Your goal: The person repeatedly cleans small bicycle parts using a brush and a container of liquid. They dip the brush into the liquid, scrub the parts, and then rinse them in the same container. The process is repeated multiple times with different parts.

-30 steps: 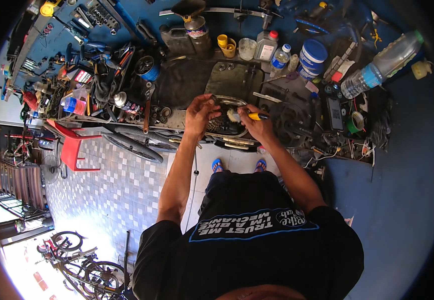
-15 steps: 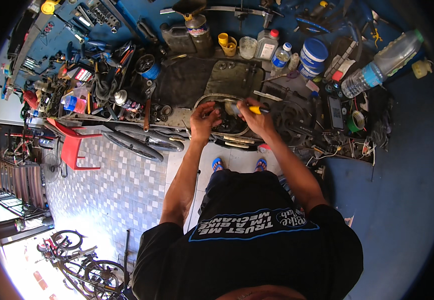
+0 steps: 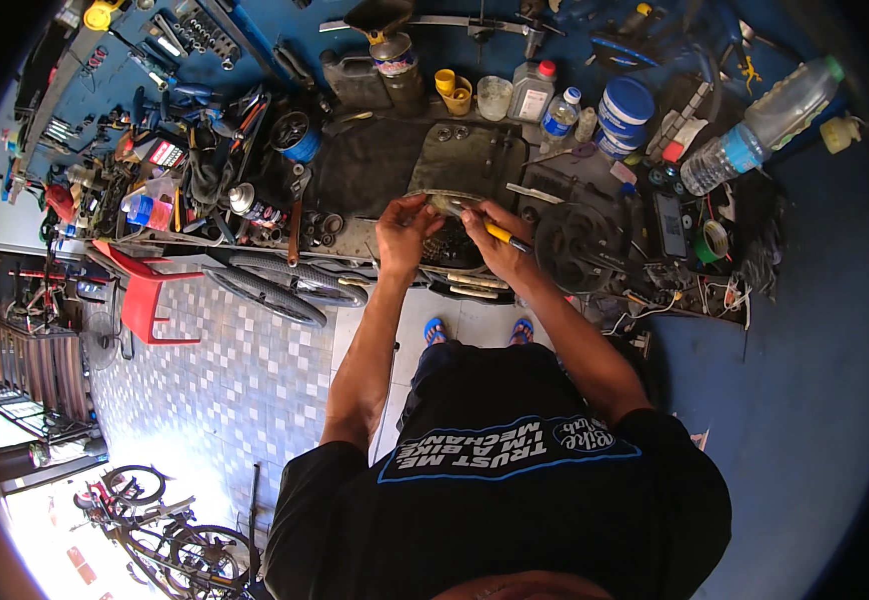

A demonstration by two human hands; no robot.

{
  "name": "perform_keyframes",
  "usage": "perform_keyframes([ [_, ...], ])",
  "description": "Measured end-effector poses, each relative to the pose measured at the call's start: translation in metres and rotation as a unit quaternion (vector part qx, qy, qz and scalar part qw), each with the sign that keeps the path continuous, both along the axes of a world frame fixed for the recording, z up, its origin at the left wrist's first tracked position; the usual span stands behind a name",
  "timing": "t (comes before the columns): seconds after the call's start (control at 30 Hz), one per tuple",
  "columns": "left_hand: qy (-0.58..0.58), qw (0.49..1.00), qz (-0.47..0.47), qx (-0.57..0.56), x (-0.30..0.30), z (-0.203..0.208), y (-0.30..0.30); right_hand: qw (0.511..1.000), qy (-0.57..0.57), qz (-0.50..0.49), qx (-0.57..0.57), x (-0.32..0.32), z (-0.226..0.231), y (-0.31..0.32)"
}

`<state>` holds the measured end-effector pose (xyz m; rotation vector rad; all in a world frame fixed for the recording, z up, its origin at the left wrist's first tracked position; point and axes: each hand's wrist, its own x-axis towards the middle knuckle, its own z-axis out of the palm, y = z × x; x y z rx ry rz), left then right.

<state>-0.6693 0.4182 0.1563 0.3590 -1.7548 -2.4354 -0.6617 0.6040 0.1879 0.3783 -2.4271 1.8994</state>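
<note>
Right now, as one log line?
right hand: holds yellow-handled brush | left hand: near bristles, grip unclear | below: gears

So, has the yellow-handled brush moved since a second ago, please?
Yes: the brush, at its bristle end, has moved left and back, nearer the two small round parts.

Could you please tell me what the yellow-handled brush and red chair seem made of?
Brush: handle likely smooth plastic, from its solid yellow and dark sections; bristle material unclear. Red chair: probably moulded plastic with slight sheen, given its uniform colour.
</note>
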Motion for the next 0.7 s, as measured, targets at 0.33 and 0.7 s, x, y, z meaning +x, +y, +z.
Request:
perform_keyframes([
  [0.33,-0.04,0.995,-0.015,0.085,-0.003,0.002,-0.003,0.999,0.034,-0.002,0.029,0.001,-0.001,0.01],
  [0.7,-0.102,0.972,-0.023,0.212,-0.006,-0.004,-0.012,0.998,0.052,0.016,0.021,-0.004,-0.015,0.018],
])
